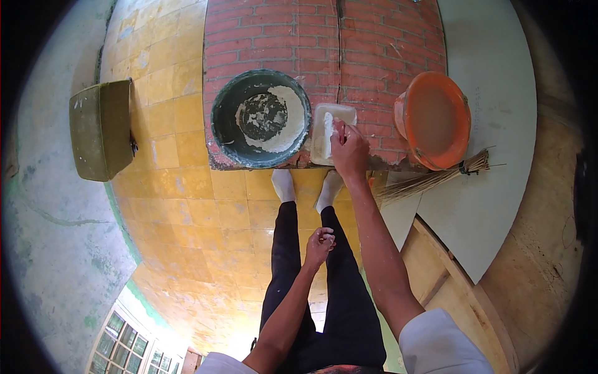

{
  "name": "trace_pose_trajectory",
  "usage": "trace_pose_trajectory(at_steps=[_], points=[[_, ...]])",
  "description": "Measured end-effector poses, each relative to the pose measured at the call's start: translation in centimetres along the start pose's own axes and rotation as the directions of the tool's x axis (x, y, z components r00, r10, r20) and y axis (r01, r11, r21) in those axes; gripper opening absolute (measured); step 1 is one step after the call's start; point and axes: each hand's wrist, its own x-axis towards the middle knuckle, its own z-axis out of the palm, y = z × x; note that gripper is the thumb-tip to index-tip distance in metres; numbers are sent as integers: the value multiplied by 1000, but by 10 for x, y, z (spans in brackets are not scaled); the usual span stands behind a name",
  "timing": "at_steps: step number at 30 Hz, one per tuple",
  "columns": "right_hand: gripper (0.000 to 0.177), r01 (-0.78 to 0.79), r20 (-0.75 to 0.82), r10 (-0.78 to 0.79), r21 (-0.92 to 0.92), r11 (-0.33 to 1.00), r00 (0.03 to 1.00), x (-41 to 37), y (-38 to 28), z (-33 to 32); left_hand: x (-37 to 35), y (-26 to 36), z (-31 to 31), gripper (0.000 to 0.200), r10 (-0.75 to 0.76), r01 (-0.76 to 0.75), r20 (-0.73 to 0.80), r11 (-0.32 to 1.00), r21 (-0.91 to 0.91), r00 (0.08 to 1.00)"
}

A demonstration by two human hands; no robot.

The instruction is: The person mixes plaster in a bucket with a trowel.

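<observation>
My right hand [351, 149] is over a small pale rectangular tray [319, 149], its fingers closed. A white strip [328, 132] shows beside the fingertips; whether it is paste or a tool's edge I cannot make out. What the fingers grip is hidden. Lower down, in front of my legs, my left hand [320, 246] hangs with loosely bent fingers, white smears on them and nothing visible in them. Left of the tray stands a dark green round basin [222, 140] with white powder or paste [293, 118] on its bottom and side.
The tray and basin stand on a red brick-patterned tabletop [274, 37]. At its right edge is an orange basin [462, 134] of murky liquid, with a stick broom [436, 181] beside it. A greenish box-shaped object [103, 134] is on the yellow tiled floor [187, 218] at left.
</observation>
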Motion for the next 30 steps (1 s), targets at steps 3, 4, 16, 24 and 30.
trace_pose_trajectory(at_steps=[3,4,16,24,30], points=[[28,70,-68,-73,-56,996,995,4,3,4,-1,2,-1,21,-17,17,-12,1000,5,1000],[28,70,-67,-74,-56,996,995,4,4,3,-1,2,-1,20,-11,11,-5,1000,13,1000],[36,143,-148,-146,-30,989,978,-8,0,1,0,5,-4,21,12,-12,-8,1000,12,1000],[39,83,-138,-67,114,990,988,-19,-7,-14,2,4,-4,21,12,-12,2,1000,-13,1000],[41,120,-126,-106,107,987,986,-26,-4,-14,4,0,-5,21,14,-14,-8,1000,-1,1000]])
